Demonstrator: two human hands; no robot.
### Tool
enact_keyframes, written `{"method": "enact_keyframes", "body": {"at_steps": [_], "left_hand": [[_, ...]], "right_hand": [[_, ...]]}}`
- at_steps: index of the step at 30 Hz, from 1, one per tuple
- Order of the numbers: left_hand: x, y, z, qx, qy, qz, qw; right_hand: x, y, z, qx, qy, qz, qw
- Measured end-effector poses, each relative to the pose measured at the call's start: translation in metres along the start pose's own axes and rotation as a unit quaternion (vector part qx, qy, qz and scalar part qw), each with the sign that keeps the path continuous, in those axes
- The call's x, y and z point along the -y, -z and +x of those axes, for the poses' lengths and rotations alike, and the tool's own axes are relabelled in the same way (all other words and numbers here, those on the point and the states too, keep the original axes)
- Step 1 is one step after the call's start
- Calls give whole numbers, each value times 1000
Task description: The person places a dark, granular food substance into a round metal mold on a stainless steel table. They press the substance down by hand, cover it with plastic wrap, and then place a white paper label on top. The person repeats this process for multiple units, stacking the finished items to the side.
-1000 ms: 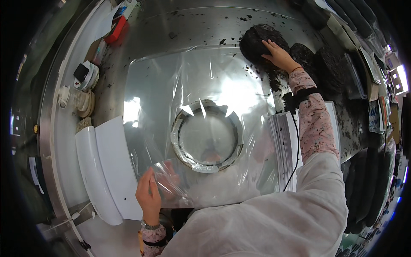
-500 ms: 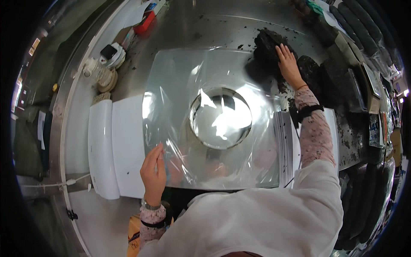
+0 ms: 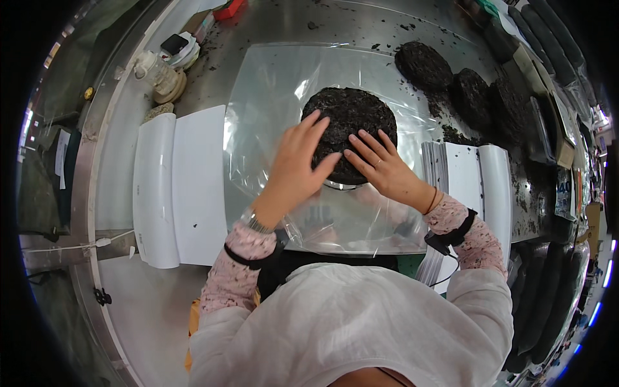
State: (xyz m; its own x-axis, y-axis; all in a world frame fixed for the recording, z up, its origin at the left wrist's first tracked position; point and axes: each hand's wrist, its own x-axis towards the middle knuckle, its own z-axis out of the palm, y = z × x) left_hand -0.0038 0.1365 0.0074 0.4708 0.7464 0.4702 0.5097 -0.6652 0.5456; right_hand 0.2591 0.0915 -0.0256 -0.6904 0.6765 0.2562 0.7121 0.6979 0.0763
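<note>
The dark cake (image 3: 356, 111) has just reached the clear sheet (image 3: 255, 72), seemingly placed, toward its far edge. Open left hand (image 3: 289, 169) and right hand (image 3: 394, 173) touch it.

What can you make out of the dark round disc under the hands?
The disc is thick, round and nearly black, with a rough surface that looks like pressed flakes. It appears whole, though the hands hide part of its near side. It lies broad face up over the middle of the clear plastic sheet. The right hand rests its fingers on it; the blurred left hand overlaps its left side.
</note>
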Motion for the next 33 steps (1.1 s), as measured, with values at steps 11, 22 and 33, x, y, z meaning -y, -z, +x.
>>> {"method": "enact_keyframes", "body": {"at_steps": [11,22,33], "left_hand": [[19,-34,40,297,32,107,948],[43,-82,40,418,54,210,882],[-50,-38,0,303,-38,-2,952]], "right_hand": [[-49,7,38,93,-127,170,973],[-42,-59,50,226,-110,91,964],[-6,-95,-12,38,-58,-14,997]]}}
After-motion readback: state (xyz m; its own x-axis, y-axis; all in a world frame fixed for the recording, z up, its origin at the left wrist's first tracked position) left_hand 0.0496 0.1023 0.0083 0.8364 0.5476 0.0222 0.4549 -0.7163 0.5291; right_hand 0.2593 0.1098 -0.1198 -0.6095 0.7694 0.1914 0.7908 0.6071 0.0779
